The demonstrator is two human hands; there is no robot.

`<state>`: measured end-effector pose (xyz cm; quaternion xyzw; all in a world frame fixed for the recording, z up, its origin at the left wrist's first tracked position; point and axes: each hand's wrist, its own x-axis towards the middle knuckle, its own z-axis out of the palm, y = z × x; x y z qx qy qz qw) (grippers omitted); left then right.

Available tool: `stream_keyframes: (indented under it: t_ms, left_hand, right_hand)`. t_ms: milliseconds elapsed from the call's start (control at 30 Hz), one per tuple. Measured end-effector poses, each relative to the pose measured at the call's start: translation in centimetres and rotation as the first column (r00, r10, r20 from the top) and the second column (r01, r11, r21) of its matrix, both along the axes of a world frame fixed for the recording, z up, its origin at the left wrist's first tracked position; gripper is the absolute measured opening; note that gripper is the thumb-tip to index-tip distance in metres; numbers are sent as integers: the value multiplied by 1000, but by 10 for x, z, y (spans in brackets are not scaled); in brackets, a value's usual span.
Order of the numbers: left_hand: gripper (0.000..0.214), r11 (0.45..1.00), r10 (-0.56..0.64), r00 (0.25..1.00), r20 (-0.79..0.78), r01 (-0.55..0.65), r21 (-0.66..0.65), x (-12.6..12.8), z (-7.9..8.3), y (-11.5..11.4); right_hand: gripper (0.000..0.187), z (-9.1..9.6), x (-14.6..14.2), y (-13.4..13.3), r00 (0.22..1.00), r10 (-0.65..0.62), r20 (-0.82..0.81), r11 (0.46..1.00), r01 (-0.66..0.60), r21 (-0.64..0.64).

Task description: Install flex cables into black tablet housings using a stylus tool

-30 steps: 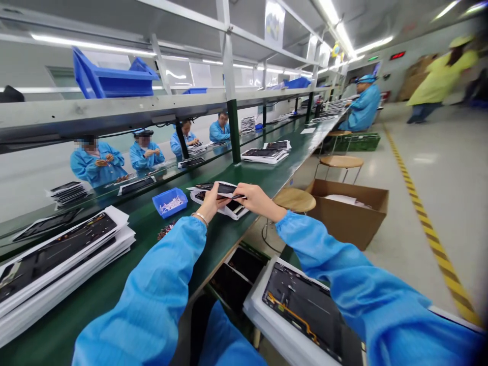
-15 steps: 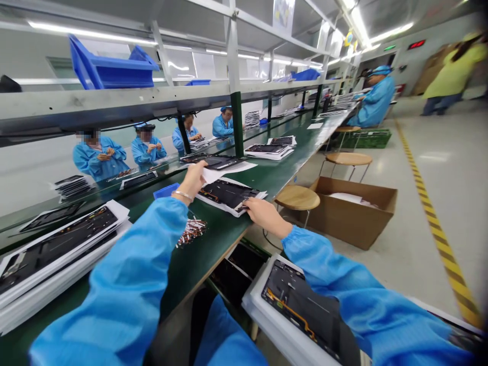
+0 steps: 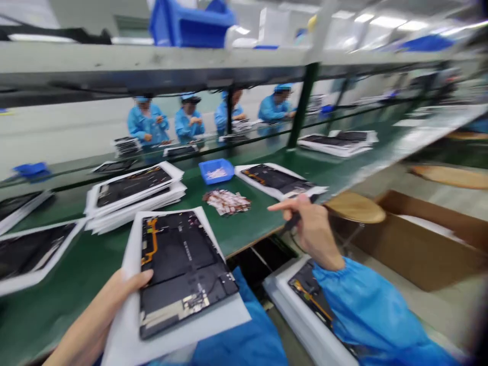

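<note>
Foam tray [image 3: 129, 264], pinched by the left hand [image 3: 95, 320], needed level support; the right hand [image 3: 314, 231] gripped a tool [image 3: 292, 222], forefinger extended.

Bench: a green-topped bench [image 3: 263, 223] is running across the view.
Left end: 2 white sheets with dark panels [image 3: 30, 249] are lying flat, blurred.
Middle: a stack of white sheets [image 3: 133, 198] is sitting with 1 dark panel on top.
Centre: a blue tray [image 3: 216, 170] is sitting just behind a heap of small parts [image 3: 226, 202].
Right of tray: a single panel sheet [image 3: 278, 180] is lying flat.
Far end: another stack [image 3: 335, 143] is resting, well apart.
</note>
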<state>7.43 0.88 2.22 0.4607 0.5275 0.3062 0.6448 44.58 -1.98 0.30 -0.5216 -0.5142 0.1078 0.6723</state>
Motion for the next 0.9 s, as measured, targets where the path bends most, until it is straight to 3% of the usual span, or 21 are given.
stream_keyframes:
  t_ms: [100,233,333,433,533,600,633,667,700,733,767,833,867,900]
  left_hand:
    - [69,994,109,993,52,-108,-30,-17,1,-21]
    - [68,986,152,980,125,-160,54,-31,-2,-17]
    - [64,990,98,983,157,-113,84,-31,-9,-5]
    - [66,994,16,987,159,-33,106,-28,-15,12]
    - [71,982,-68,996,52,57,179,-36,-17,25]
    - [78,951,-58,976,-209,118,287,-48,-14,27]
    - [82,917,1,916,-401,159,365,-54,-11,27]
    - [82,853,105,806,-582,228,469,-60,-9,25]
    - [77,746,268,663,-699,316,586,-63,-6,23]
    - [69,608,411,542,-733,436,663,-64,-4,19]
    - [57,450,483,484,-729,577,682,-63,-1,15]
    - [38,133,502,477,-721,781,610,-53,5,8]
    - [35,10,478,486,-732,830,558,-44,10,7]
    - [35,-80,459,489,-742,855,513,-32,14,9]
  right_hand:
    - [60,17,-56,8,962,229,-151,973,-231,4]
    - [56,23,-109,14,852,489,-187,863,-504,-44]
    - [53,16,-125,16,791,594,-147,790,-608,-80]
    - [39,5,-123,19,755,644,-122,751,-654,-85]
    - [21,-3,-108,19,800,592,-97,793,-599,-110]
    - [18,-8,-94,18,866,495,-68,858,-499,-120]
    - [17,-10,-87,18,901,431,-47,894,-433,-117]
    - [16,-12,-79,19,932,363,-22,925,-363,-109]
    - [14,-13,-70,21,956,294,3,951,-292,-97]
    - [13,-14,-62,23,973,230,24,970,-227,-84]
    - [12,-15,-54,27,983,176,40,982,-173,-73]
    - [12,-16,-41,35,993,110,48,993,-107,-57]
    - [13,-16,-36,40,995,96,39,994,-93,-54]
    - [13,-17,-32,45,995,93,26,994,-91,-55]
